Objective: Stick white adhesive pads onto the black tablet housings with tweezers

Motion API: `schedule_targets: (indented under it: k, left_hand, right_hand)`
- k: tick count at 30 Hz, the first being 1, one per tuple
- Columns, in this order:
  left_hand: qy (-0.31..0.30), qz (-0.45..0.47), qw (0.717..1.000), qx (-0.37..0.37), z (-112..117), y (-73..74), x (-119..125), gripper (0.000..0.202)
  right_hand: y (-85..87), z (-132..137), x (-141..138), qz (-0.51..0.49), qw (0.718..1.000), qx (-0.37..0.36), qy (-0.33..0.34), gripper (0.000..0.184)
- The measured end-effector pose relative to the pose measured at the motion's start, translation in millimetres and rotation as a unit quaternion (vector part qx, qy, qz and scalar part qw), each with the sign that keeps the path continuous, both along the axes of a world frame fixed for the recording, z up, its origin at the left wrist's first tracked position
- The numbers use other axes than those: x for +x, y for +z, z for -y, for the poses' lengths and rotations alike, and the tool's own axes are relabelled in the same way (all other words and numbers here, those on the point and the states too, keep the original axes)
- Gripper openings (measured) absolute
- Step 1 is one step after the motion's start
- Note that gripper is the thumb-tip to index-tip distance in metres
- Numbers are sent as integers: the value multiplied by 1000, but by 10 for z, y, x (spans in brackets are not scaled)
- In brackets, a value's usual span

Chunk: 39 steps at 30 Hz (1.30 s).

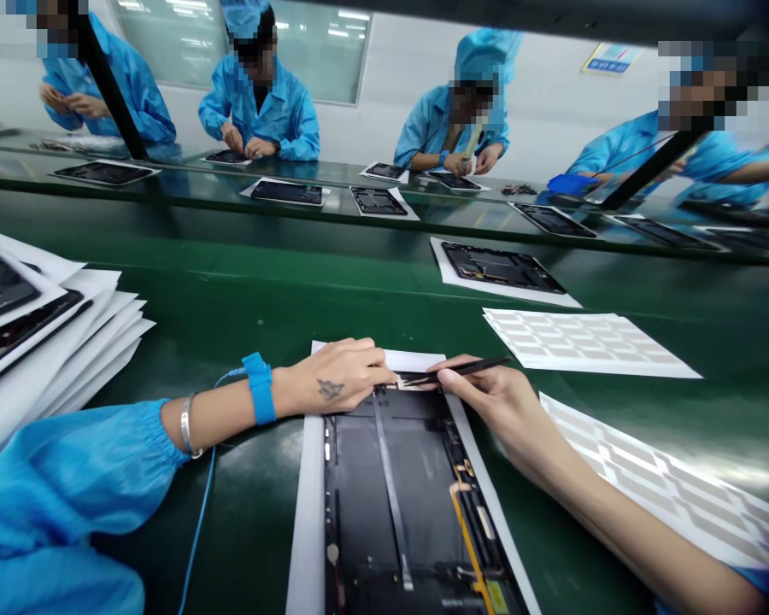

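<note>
From my remote seat I take the dark casing (pixel 423 478) as the centre of my dial; it lies on a white sheet (pixel 308 512) on the green worktop (pixel 231 307). This shallow shell holds a silver strip (pixel 391 495) down its middle and an orange ribbon (pixel 470 547) near five o'clock.

My left hand (pixel 333 376) is over the casing's top edge at eleven o'clock, its fingers curled close together, tips at the edge; whether they grip some small part, I can't make out. My right hand (pixel 496 397), at one o'clock, has its fingers pinched around black tweezers (pixel 480 365), which point toward the same edge (contact there is too fine to judge from here).

Another casing (pixel 500 269) with parts inside lies on its own sheet at one o'clock. Label sheets lie at two (pixel 589 342) and three o'clock. At ten, a stack of white sheets (pixel 90 359) is interleaved with dark casings. Blue-clad co-workers (pixel 269 107) sit between eleven and one.
</note>
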<state>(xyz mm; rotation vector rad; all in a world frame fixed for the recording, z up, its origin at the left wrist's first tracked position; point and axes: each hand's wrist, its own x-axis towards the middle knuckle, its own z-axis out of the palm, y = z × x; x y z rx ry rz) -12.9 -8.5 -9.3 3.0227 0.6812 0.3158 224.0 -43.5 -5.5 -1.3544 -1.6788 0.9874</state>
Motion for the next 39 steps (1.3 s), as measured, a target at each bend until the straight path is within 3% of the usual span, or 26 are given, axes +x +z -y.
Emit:
schedule_targets:
  k: [16, 19, 23, 31, 36, 39]
  left_hand:
    - [-8, -9, 1000, -1, -7, -15, -29, 29]
    - [-4, -44, 999, 22, 15, 22, -7, 27]
    - [20, -74, 996, 37, -44, 133, 121, 24]
    - [24, -130, 976, -171, -393, 459, 544, 5]
    - [26, -117, 972, -204, -439, 418, 799, 9]
    - [40, -61, 974, -213, -416, 329, 781, 11]
  right_hand:
    - [36, -30, 333, 38, 998, -11, -39, 44]
    - [48, -83, 375, -1, 999, -17, -46, 41]
    - [17, -185, 426, -92, 988, -21, -125, 40]
    - [34, -228, 478, -173, 967, 5, -185, 42]
    - [69, -195, 459, -177, 965, 56, -186, 40]
    - [51, -135, 414, -130, 973, 112, -155, 37]
